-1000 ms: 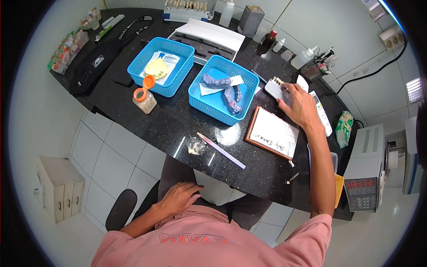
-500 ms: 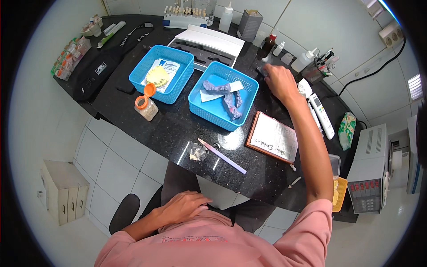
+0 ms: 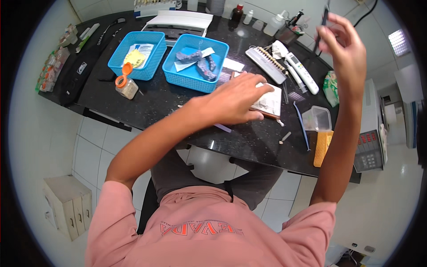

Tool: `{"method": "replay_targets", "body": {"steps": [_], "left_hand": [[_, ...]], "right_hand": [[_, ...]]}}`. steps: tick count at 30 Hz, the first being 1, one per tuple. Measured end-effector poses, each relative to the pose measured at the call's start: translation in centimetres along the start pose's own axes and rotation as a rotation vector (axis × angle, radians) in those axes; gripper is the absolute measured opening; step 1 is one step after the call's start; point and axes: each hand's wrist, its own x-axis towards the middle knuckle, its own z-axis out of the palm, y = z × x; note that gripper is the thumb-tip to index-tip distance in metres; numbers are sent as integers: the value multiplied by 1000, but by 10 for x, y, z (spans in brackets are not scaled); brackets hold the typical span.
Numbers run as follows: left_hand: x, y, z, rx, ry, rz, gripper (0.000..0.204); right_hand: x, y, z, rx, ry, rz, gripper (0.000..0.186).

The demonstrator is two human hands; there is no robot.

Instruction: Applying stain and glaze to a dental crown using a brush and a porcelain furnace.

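My right hand point(image 3: 348, 44) is raised at the upper right, above the counter's back edge. Its fingers pinch a slim dark stick-like object point(image 3: 325, 21), held nearly upright and too blurred to name more exactly. Over the open notebook point(image 3: 272, 101) with a brown cover, my left hand point(image 3: 238, 99) lies palm down with fingers and thumb apart. It hides much of the page; I cannot tell whether it presses on it. A lavender stick point(image 3: 223, 128) pokes out beneath that hand. Right of the notebook lies a slim blue hand tool point(image 3: 301, 127).
Two blue baskets stand to the left: one point(image 3: 116, 57) holds a yellow dental cast point(image 3: 134, 58), the other point(image 3: 187, 82) purple impressions point(image 3: 205, 70). An orange-lidded jar point(image 3: 128, 90) stands before them. A tooth shade guide point(image 3: 267, 66), clear box point(image 3: 321, 116) and yellow basket point(image 3: 321, 153) lie rightward.
My left hand has risen from my lap to the notebook. My right hand has lifted away from the back of the counter to the upper right with the dark object. The view has shifted.
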Motion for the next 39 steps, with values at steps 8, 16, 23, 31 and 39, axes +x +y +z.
{"method": "replay_targets", "body": {"steps": [8, 16, 23, 31, 39], "left_hand": [[29, -20, 2, 48, -380, -251, 82], [7, 3, 8, 127, -346, -238, 83], [30, 7, -6, 98, -283, -287, 86], [96, -65, 2, 258, -183, -383, 84], [93, 30, -80, 239, 631, 235, 31]], "right_hand": [[-182, 8, -36, -423, -71, 361, 26], [-230, 46, -33, -757, -209, 270, 26], [-236, 51, -41, -774, -223, 240, 25], [-253, 18, -62, -507, -59, 276, 23], [-272, -64, -197, -565, 538, 61, 46]]}}
